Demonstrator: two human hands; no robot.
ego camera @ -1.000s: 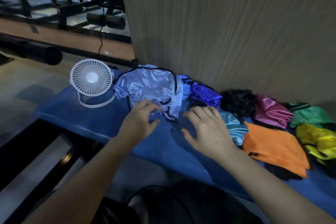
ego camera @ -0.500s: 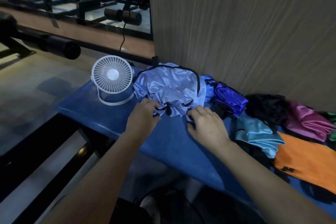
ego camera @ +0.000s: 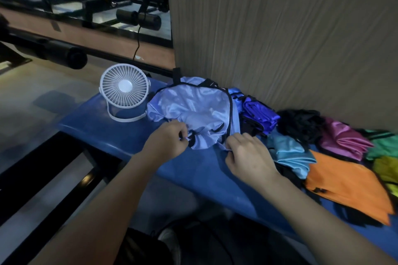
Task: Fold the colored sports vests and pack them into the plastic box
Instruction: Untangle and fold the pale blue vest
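both hands are pinching the near hem of the lilac vest (ego camera: 193, 109) on the bench: l hand (ego camera: 165, 144), r hand (ego camera: 247, 155). fabric is looking slippery, so you are risking losing grip and knocking the fan (ego camera: 124, 90) just beside it.

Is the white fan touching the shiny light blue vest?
Cannot tell. In the head view the fan's base ring runs right up to the light blue vest's left edge, with no clear gap or contact.
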